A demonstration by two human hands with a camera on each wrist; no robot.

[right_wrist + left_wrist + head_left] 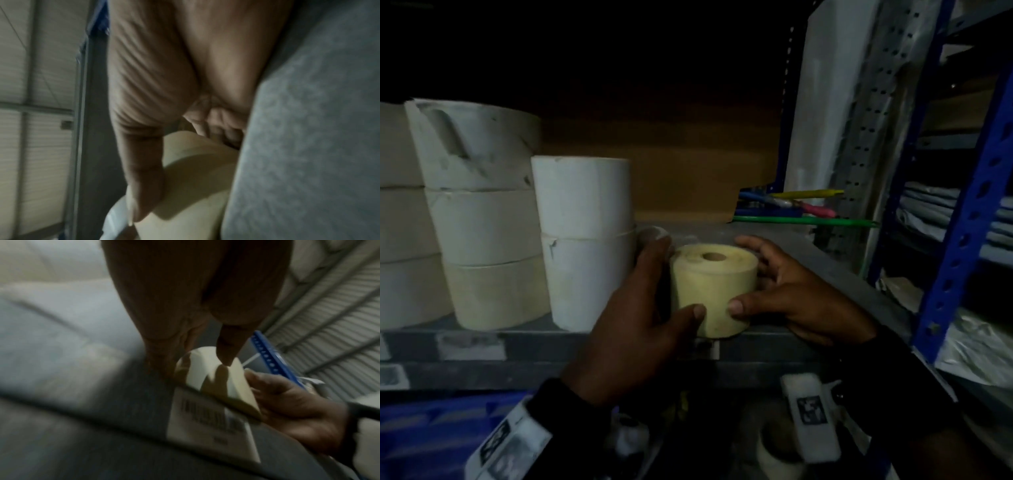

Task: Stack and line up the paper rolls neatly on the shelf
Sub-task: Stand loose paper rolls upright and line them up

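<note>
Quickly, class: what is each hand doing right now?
Left hand: grips the yellow paper roll from its left.
Right hand: grips the same roll from its right.

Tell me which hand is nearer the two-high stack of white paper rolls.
Left. The left hand lies between the two-high stack of white paper rolls and the small yellow paper roll; the right hand grips that roll's far side.

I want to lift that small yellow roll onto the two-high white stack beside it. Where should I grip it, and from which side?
Grip the yellow roll on its curved side wall, one hand from each flank, as the left hand and right hand already do. It stands upright, core hole up, on the shelf front edge, with the white stack close on its left, so lifting straight up looks safest.
</note>
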